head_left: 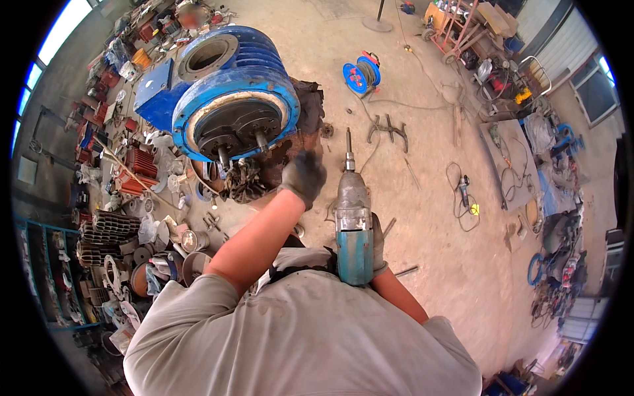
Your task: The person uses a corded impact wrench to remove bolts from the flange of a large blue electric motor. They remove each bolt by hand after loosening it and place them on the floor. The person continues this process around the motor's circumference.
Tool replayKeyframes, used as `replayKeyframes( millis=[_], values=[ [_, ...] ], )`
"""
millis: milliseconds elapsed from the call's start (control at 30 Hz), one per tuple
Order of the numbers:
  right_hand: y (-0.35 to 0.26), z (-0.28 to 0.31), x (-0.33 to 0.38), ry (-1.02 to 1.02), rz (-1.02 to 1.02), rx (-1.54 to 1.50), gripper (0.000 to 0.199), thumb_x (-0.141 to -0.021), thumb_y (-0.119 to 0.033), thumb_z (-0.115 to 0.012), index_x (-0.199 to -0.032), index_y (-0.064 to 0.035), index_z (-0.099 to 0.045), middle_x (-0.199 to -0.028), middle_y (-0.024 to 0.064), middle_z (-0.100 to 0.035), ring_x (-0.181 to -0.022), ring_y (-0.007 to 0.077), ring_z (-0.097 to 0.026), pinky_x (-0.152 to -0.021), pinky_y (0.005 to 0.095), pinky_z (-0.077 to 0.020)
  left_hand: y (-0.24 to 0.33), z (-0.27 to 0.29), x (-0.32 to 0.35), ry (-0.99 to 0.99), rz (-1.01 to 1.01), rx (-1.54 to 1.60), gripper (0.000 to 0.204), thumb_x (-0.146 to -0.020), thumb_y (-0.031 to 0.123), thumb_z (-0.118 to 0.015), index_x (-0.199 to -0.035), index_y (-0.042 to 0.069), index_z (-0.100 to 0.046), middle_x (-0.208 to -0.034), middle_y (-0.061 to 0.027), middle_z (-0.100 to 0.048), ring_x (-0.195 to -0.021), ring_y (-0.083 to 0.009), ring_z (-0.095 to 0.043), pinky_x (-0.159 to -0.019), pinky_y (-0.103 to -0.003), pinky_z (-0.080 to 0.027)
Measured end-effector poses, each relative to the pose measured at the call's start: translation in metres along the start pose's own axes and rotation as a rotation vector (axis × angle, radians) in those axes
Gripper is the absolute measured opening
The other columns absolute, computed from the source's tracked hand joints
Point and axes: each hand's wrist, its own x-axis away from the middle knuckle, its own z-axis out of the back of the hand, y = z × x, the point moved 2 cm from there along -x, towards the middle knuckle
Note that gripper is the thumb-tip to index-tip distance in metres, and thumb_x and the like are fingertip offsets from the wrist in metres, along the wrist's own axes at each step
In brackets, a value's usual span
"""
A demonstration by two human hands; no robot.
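Note:
A teal and grey electric impact wrench [354, 221] with a long bit points away from me, in front of my body. My right hand [378, 243], in a grey glove, is closed around its right side, with most of the fingers hidden behind the tool. Just left of the bit is my left hand [304, 177], in a dark glove; its fingers are blurred. Beyond it stands a large blue pump or motor housing [264, 66], its round open face toward me. Two metal studs [262, 140] stick out of the dark inner plate [241, 125].
Dirty rags [244, 181] lie under the housing. A blue cable reel [361, 76], a three-armed puller [388, 130] and an angle grinder [464, 191] with its cord are on the floor to the right. Piles of machine parts [109, 231] crowd the left side.

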Motion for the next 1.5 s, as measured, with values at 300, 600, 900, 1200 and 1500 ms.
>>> replayKeyframes(
  millis=[300, 600, 900, 1200, 1500],
  values=[
    [0.006, 0.036, 0.011, 0.097, 0.096, 0.039, 0.052, -0.112, -0.050, -0.043, -0.136, -0.0063, -0.058, -0.119, 0.0159, -0.070, -0.099, 0.0270, -0.073, -0.084, 0.0407, -0.0651, 0.010, 0.117, -0.036, 0.432, -0.420, -1.577, 0.039, -0.099, 0.045, -0.069, -0.122, 0.015, -0.076, -0.098, -0.0154, -0.079, -0.088, -0.0332, -0.077, -0.081, -0.045, -0.057],
    [0.013, 0.040, -0.001, 0.165, 0.112, 0.300, 0.052, -0.112, -0.049, -0.042, -0.138, -0.0060, -0.057, -0.119, 0.0123, -0.069, -0.097, 0.0225, -0.072, -0.080, 0.0377, -0.0635, 0.011, 0.119, 0.003, 0.287, -0.292, -1.330, 0.046, -0.099, 0.042, -0.071, -0.133, 0.011, -0.068, -0.115, -0.0182, -0.077, -0.106, -0.0397, -0.073, -0.091, -0.048, -0.057],
    [0.031, 0.007, -0.042, -0.108, 0.307, 1.083, 0.062, -0.109, -0.061, -0.047, -0.142, -0.0101, -0.058, -0.114, 0.0110, -0.072, -0.091, 0.0235, -0.073, -0.077, 0.0394, -0.0644, 0.043, -0.001, 0.089, -0.305, -0.072, -0.007, 0.057, -0.114, 0.048, -0.046, -0.137, -0.003, -0.060, -0.112, -0.0181, -0.073, -0.100, -0.0300, -0.070, -0.091, -0.047, -0.058],
    [0.072, -0.011, -0.086, -0.117, -0.179, 0.517, 0.061, -0.107, -0.062, -0.050, -0.139, -0.0114, -0.062, -0.116, 0.0111, -0.074, -0.095, 0.0243, -0.074, -0.082, 0.0393, -0.0645, 0.075, 0.047, 0.069, -0.311, -0.086, 0.215, 0.060, -0.112, 0.050, -0.050, -0.134, -0.005, -0.059, -0.093, -0.0164, -0.067, -0.088, -0.0348, -0.068, -0.087, -0.051, -0.059],
    [0.085, -0.010, -0.101, -0.168, -0.055, 0.714, 0.060, -0.110, -0.060, -0.045, -0.146, -0.0133, -0.057, -0.128, 0.0103, -0.070, -0.105, 0.0248, -0.073, -0.089, 0.0416, -0.0637, 0.094, 0.048, 0.076, -0.247, -0.123, 0.075, 0.054, -0.115, 0.046, -0.044, -0.127, -0.004, -0.061, -0.088, -0.0152, -0.068, -0.084, -0.0333, -0.069, -0.083, -0.048, -0.060]
  ],
)
